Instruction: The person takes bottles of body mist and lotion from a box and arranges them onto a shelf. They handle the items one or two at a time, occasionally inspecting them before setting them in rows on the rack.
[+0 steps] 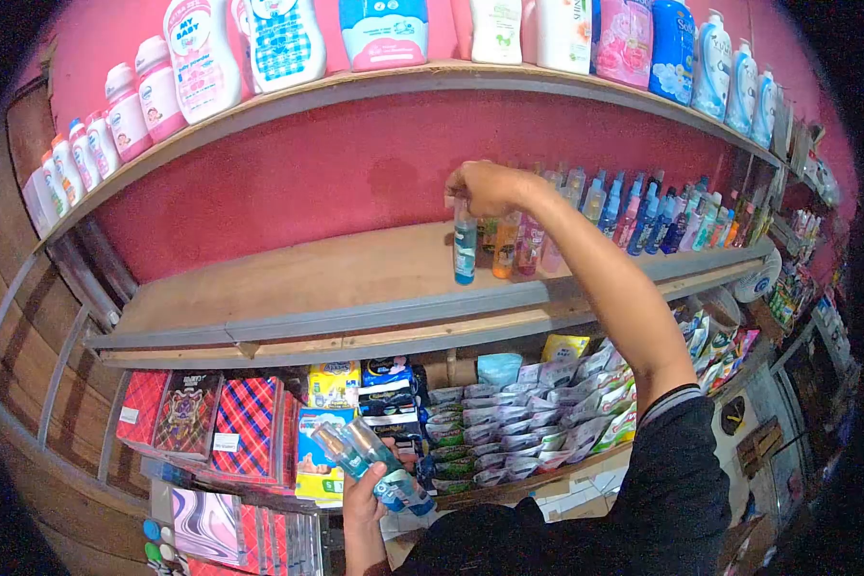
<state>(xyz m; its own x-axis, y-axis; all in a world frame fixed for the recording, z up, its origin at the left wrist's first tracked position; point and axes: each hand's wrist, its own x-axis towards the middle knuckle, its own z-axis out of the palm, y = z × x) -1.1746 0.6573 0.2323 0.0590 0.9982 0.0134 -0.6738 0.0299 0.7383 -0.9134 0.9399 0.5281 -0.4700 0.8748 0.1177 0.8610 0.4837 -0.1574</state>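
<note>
My right hand [485, 187] reaches to the middle shelf [288, 274], its fingers closed around the cap of a teal spray bottle [465, 252]. This bottle stands upright near the front edge, at the left end of a group of bottles. Just right of it are an orange bottle [505, 252] and a pink bottle [530, 248], partly covered by my forearm. Lower down, my left hand [363, 494] is wrapped around two blue-teal spray bottles [386, 468], tilted with their clear caps up and to the left.
Rows of coloured spray bottles [653, 221] fill the shelf's right side. Powder and lotion bottles [202, 62] line the upper shelf [355, 86]. Below are plaid-covered books [245, 427], yellow packs [322, 470] and rows of sachets [538, 422]. A metal frame [53, 384] stands at left.
</note>
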